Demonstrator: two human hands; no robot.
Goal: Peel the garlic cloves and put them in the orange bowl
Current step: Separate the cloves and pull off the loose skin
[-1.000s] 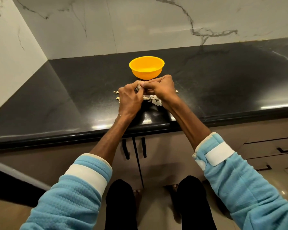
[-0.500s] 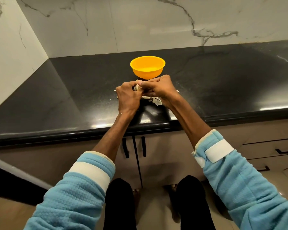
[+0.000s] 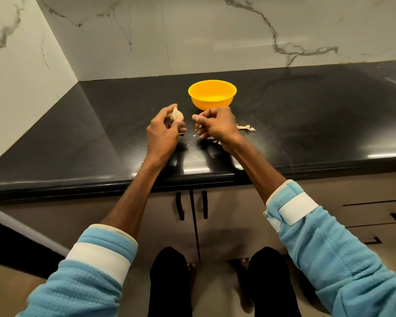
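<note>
Garlic [image 3: 177,114] is pinched in the left hand [image 3: 162,133]; whether the curled right hand [image 3: 216,124] holds anything cannot be told.

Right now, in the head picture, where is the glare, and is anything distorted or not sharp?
Head view: glare streaks lie along the front edge of the black counter, at centre and at far right. Head view: the wide lens bows that edge. Head view: the inside of the orange bowl is washed out, contents unreadable; the garlic in the left hand looks soft.
</note>
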